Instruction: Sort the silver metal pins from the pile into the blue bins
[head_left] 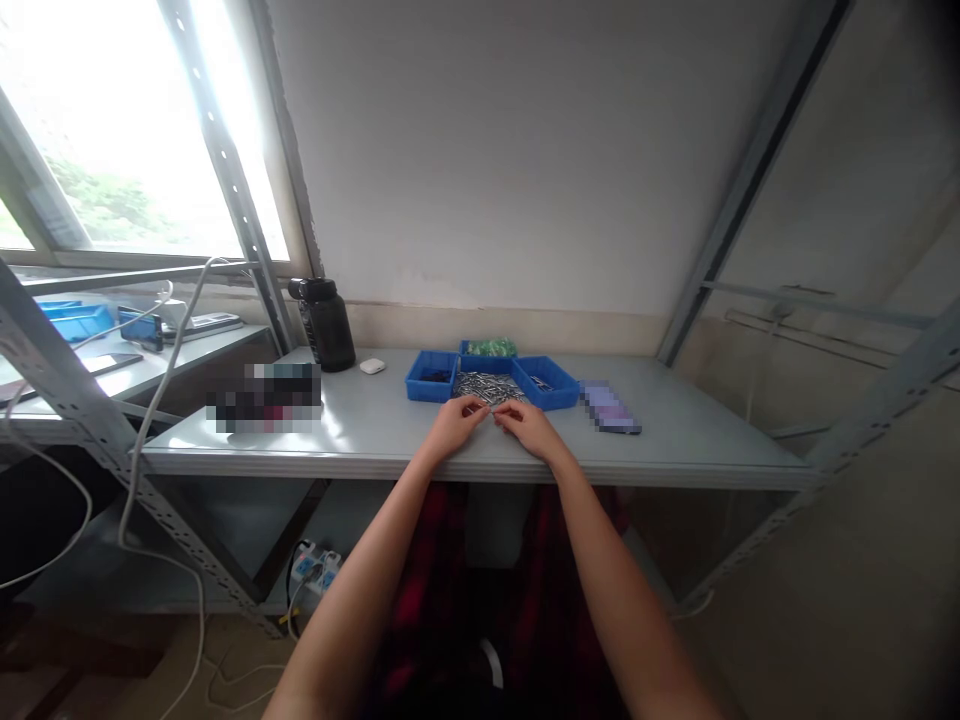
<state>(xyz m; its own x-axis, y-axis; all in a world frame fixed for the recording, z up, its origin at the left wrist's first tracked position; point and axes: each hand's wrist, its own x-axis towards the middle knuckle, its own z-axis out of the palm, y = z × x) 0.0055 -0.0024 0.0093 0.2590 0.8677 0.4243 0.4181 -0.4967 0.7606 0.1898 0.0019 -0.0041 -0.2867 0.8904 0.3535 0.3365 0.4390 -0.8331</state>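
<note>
My left hand (pixel 459 424) and my right hand (pixel 527 426) meet fingertip to fingertip above the front of the grey table. Both are closed in a pinch, and what they hold is too small to make out. Just beyond them lies a pile of thin silvery metal pieces (pixel 491 387). Around the pile stand three blue trays. The left tray (pixel 432 375) has dark small parts in it, and the right tray (pixel 547 383) has a few shiny pieces. Green material (pixel 491 347) fills the back tray (pixel 487 362).
A phone (pixel 611 408) lies right of the trays. To the left are a white case (pixel 372 367), a black bottle (pixel 327 325) and a blurred-out object (pixel 266 398). Metal shelf posts flank the table (pixel 697 425). A white cable (pixel 133 480) hangs at the left, and a power strip (pixel 316 568) sits below.
</note>
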